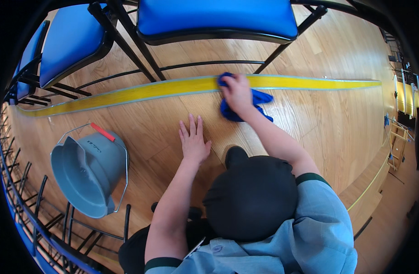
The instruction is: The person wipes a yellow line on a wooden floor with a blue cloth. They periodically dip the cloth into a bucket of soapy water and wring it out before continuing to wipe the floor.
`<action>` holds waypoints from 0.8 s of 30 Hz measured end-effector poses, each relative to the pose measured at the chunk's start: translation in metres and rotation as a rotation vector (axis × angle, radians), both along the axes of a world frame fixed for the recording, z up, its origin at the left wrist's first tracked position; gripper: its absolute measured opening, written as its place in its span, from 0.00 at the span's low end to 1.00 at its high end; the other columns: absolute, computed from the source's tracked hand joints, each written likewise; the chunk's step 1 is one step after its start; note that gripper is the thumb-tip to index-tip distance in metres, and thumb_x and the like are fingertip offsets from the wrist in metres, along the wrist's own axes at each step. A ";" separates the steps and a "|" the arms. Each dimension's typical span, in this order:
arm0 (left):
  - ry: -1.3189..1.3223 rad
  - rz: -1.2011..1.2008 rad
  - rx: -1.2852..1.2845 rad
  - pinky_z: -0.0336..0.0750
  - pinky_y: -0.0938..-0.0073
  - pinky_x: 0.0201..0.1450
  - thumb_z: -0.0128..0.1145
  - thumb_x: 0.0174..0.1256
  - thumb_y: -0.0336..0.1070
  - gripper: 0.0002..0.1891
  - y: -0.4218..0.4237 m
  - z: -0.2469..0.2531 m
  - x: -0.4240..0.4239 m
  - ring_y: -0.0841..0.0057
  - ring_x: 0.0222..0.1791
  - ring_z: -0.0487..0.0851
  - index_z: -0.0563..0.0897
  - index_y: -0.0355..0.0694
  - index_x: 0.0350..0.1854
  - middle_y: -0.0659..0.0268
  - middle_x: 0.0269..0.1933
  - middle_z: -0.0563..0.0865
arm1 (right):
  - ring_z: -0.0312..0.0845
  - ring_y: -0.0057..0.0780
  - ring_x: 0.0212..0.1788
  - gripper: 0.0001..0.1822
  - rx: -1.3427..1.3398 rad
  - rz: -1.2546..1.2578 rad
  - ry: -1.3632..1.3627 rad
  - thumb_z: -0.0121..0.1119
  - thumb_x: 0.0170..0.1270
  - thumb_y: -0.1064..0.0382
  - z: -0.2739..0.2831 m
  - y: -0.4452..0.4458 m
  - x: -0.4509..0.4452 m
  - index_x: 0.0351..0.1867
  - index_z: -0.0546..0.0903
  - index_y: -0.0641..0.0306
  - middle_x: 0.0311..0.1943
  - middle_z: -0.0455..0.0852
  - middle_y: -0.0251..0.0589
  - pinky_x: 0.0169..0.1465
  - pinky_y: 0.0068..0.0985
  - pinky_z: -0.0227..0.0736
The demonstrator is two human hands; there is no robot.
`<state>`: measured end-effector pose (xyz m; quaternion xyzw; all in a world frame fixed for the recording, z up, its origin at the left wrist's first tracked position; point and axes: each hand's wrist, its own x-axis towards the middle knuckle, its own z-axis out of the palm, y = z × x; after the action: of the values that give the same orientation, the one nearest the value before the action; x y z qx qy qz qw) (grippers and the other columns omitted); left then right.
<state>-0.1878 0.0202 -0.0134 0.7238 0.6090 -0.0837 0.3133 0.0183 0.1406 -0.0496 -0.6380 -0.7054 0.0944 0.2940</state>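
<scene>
A blue cloth (230,111) is bunched under my right hand (237,94), whose fingers grip part of it. It lies across the near edge of a yellow ribbed strip (144,91) with pale borders, set along the wood floor. My left hand (195,142) rests with fingers spread on the floorboards, short of the strip and holding nothing. To its left stands a grey bucket (106,161) with a pouring lip, a wire handle and a red grip (102,132). Some suds or liquid show inside the bucket.
Beyond the strip stand blue padded chairs (216,19) with black metal legs. More chair frames (69,222) crowd the lower left. My bent knee (250,198) and shoe (236,156) are close to my hands. At right, the floor drops at a step edge (367,181); a wooden frame (397,145) stands beyond.
</scene>
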 end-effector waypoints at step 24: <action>0.013 -0.052 -0.074 0.44 0.41 0.80 0.70 0.56 0.47 0.57 0.005 0.003 -0.018 0.39 0.81 0.39 0.45 0.51 0.83 0.55 0.84 0.39 | 0.84 0.52 0.35 0.12 -0.280 0.003 -0.205 0.63 0.61 0.56 0.013 0.026 0.036 0.43 0.88 0.54 0.38 0.81 0.54 0.39 0.43 0.82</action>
<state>-0.2057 0.0249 -0.0102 0.7265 0.5887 -0.1192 0.3337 0.0538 0.1670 -0.0370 -0.6778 -0.7127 0.1267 0.1285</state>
